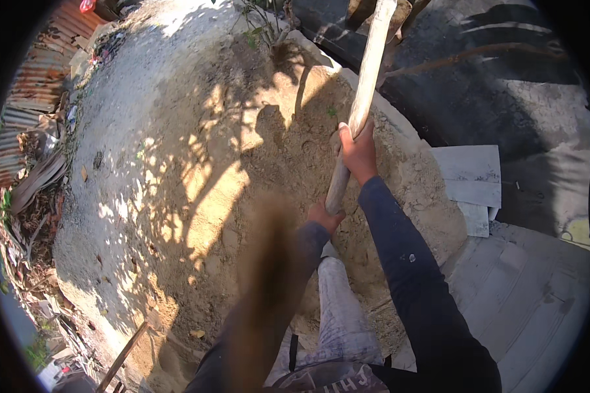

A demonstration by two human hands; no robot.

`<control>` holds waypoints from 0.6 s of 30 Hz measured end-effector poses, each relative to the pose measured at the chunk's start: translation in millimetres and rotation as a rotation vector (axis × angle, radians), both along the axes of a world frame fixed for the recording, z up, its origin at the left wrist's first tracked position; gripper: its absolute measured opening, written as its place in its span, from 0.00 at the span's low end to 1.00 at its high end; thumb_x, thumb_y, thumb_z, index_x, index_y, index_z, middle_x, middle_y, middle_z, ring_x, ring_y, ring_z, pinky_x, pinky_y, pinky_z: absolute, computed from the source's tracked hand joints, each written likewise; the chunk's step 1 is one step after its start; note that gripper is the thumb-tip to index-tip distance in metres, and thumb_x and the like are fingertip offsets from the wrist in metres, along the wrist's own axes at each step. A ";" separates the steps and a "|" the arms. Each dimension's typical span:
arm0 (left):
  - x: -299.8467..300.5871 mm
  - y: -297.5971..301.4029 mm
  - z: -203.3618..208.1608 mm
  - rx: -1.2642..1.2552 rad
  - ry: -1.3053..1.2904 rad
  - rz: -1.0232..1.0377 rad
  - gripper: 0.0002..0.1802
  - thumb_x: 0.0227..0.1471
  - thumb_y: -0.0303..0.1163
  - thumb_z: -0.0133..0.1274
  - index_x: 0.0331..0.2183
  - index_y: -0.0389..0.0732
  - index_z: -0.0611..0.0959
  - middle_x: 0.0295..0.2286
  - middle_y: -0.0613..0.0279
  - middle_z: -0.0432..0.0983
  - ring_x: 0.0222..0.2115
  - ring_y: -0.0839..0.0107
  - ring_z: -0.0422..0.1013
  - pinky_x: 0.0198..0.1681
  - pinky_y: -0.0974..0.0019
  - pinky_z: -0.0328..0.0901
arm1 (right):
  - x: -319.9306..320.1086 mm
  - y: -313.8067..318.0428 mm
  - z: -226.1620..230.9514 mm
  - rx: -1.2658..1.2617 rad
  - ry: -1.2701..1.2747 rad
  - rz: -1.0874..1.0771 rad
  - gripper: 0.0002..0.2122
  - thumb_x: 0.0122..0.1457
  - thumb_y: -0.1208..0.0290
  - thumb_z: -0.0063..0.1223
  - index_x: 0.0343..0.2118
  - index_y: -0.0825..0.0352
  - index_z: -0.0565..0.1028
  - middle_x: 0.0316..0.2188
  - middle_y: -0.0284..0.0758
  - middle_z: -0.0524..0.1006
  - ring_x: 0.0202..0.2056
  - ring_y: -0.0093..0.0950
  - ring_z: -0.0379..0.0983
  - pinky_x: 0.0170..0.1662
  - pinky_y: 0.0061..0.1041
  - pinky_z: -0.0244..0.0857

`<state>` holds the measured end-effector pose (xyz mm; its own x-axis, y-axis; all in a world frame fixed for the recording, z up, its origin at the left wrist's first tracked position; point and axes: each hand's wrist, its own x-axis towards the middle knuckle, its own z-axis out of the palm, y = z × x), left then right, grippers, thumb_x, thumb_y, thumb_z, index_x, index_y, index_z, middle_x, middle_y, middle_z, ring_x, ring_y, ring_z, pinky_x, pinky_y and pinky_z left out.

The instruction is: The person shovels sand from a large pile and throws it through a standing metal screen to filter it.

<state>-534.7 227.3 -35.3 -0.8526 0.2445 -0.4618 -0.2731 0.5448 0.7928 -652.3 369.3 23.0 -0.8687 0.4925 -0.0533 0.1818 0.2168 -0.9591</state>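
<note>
A long pale wooden pole (368, 65), the handle of some tool, slants from the top edge down to my legs. My right hand (358, 152) is wrapped round it about midway along the visible length. Lower down, close to my knee, my left hand (324, 218) grips the same pole. The pole's lower end disappears behind my left hand and leg, so the tool's head cannot be made out. Beneath both hands lies a mound of tan sandy soil (288, 154), patched with sun and leaf shadow.
A blurred brown shape (265, 281) hangs before my left forearm. Grey sheets (469, 173) lie right of the mound, beside grey paving (524, 295). Rusty corrugated metal (19, 124) and scrap wood line the far left. A stick (121, 357) leans at lower left.
</note>
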 end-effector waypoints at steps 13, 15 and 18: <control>108.4 105.2 -44.1 0.027 -0.998 -0.053 0.24 0.44 0.43 0.61 0.36 0.31 0.81 0.27 0.52 0.79 0.27 0.63 0.77 0.33 0.59 0.71 | 178.0 105.2 -224.5 -0.757 -1.046 -0.085 0.19 0.62 0.60 0.49 0.47 0.71 0.65 0.22 0.36 0.72 0.20 0.28 0.71 0.25 0.32 0.70; 73.9 113.1 -21.2 0.200 -0.883 -0.031 0.21 0.45 0.41 0.61 0.33 0.31 0.82 0.27 0.52 0.79 0.27 0.64 0.76 0.32 0.59 0.70 | 141.3 107.8 -182.4 -0.803 -0.984 -0.085 0.15 0.63 0.60 0.48 0.41 0.68 0.67 0.22 0.35 0.72 0.20 0.28 0.70 0.24 0.30 0.68; 37.7 137.5 30.9 0.347 -1.058 0.006 0.25 0.46 0.44 0.58 0.37 0.30 0.79 0.28 0.48 0.78 0.29 0.58 0.76 0.35 0.55 0.70 | 123.0 133.8 -127.9 -0.914 -0.930 -0.041 0.14 0.63 0.60 0.46 0.38 0.69 0.67 0.22 0.35 0.72 0.20 0.28 0.69 0.25 0.31 0.67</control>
<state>-496.9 364.8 -4.5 -0.0712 0.4984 -0.8640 -0.9032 0.3355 0.2679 -529.3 503.1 -104.8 -0.3109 -0.0163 -0.9503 0.8438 -0.4649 -0.2680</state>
